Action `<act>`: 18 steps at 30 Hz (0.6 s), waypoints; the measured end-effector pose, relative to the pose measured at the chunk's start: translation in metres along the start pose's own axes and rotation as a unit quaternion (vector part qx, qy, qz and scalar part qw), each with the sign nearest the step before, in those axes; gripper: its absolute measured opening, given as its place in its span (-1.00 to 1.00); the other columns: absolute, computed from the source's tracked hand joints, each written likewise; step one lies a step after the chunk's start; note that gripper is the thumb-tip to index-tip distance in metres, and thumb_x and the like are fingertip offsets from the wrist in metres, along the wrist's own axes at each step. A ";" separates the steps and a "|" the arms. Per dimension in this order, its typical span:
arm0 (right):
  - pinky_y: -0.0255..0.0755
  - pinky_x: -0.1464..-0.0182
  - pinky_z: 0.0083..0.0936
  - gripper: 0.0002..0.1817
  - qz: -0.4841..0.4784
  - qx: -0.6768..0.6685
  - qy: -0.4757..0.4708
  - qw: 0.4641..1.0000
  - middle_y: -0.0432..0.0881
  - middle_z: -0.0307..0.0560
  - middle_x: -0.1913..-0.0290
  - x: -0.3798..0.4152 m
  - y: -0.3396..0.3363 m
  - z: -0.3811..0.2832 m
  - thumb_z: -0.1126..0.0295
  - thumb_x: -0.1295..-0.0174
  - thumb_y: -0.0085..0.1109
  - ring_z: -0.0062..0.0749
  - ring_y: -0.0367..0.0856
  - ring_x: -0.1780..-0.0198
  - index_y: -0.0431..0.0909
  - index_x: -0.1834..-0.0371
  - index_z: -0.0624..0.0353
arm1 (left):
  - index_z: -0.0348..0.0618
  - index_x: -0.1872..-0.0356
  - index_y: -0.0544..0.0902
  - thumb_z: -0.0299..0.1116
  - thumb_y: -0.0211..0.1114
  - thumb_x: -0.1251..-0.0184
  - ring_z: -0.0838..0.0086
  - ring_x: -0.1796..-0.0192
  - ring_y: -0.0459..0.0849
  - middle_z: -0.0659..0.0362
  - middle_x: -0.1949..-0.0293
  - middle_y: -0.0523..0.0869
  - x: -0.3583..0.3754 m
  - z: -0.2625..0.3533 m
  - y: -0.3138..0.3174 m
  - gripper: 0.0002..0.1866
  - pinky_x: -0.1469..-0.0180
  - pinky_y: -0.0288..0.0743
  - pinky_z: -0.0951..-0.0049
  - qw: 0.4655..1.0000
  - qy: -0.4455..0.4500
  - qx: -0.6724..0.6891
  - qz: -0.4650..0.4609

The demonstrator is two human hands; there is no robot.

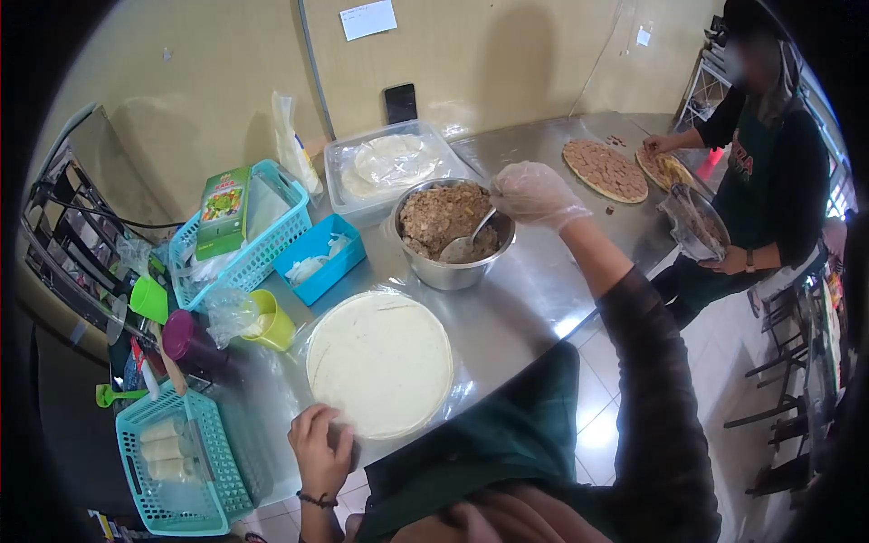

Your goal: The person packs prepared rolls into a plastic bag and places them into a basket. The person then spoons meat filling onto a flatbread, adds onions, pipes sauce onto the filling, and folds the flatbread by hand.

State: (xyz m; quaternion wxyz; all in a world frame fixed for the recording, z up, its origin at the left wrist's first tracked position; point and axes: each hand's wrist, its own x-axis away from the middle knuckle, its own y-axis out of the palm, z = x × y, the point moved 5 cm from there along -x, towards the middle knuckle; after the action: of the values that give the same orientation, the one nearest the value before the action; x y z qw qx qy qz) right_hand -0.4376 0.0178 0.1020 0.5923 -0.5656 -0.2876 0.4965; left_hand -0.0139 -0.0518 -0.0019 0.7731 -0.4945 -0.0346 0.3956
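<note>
My right hand [540, 196], in a clear plastic glove, grips the handle of a metal spoon [457, 249]. The spoon's bowl rests in a brown minced filling [444, 217] inside a round steel bowl [453, 277]. Below the bowl, a stack of thin, pale round flatbreads [380, 366] lies on clear plastic on the table. My bare left hand [321, 443] is at the lower left rim of the stack, fingers loosely bent and thumb apart, holding nothing. Whether its fingertips touch the flatbread is hard to tell.
A blue box [319, 271], a yellow cup [279, 328] and turquoise baskets [222, 452] stand left. Behind the bowl is a plastic tub [339, 181] of flatbreads. A co-worker [756, 172] at the right handles a topped round beside another topped round [605, 170].
</note>
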 end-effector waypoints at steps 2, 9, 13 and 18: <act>0.51 0.23 -0.24 -0.82 0.014 0.012 -0.019 1.000 0.61 0.06 0.44 -0.001 -0.005 -0.001 0.35 -0.06 0.04 -0.06 0.62 0.36 0.62 0.50 0.17 | -0.23 0.28 0.59 -0.38 0.34 0.06 0.12 0.04 0.48 0.02 0.13 0.56 0.005 -0.008 0.000 -0.73 -0.07 0.29 0.21 1.000 -0.007 0.014 -0.001; 0.45 0.27 -0.34 -0.90 0.002 0.076 -0.137 0.988 0.55 -0.03 0.48 0.022 -0.005 -0.045 0.36 0.00 0.06 -0.17 0.59 0.36 0.53 0.56 0.09 | -0.07 0.47 0.63 -0.40 0.39 0.10 0.25 0.09 0.49 0.26 0.37 0.59 0.012 0.002 -0.002 -0.87 -0.03 0.20 0.20 0.997 0.066 -0.032 0.029; 0.31 0.23 -0.42 -0.95 0.126 0.168 -0.116 0.971 0.42 -0.17 0.50 0.037 -0.052 -0.050 0.35 0.01 0.07 -0.38 0.44 0.34 0.45 0.56 -0.01 | -0.07 0.45 0.63 -0.43 0.39 0.10 0.26 0.10 0.51 0.26 0.37 0.59 0.020 0.003 0.001 -0.86 -0.02 0.20 0.21 0.994 0.092 -0.036 0.049; 0.25 0.22 -0.41 -0.95 0.153 0.220 -0.125 0.955 0.41 -0.16 0.49 0.044 -0.039 -0.054 0.35 0.04 0.09 -0.39 0.42 0.32 0.47 0.57 0.01 | -0.05 0.42 0.64 -0.46 0.38 0.08 0.32 0.11 0.54 0.27 0.38 0.59 0.026 0.005 0.006 -0.85 -0.03 0.18 0.22 0.994 0.097 -0.050 0.031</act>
State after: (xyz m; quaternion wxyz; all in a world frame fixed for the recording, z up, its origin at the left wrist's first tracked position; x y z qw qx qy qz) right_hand -0.3638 0.0423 0.1193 0.5788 -0.3918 -0.1531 0.6986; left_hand -0.0018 -0.0305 -0.0131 0.7346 -0.5693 0.0368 0.3674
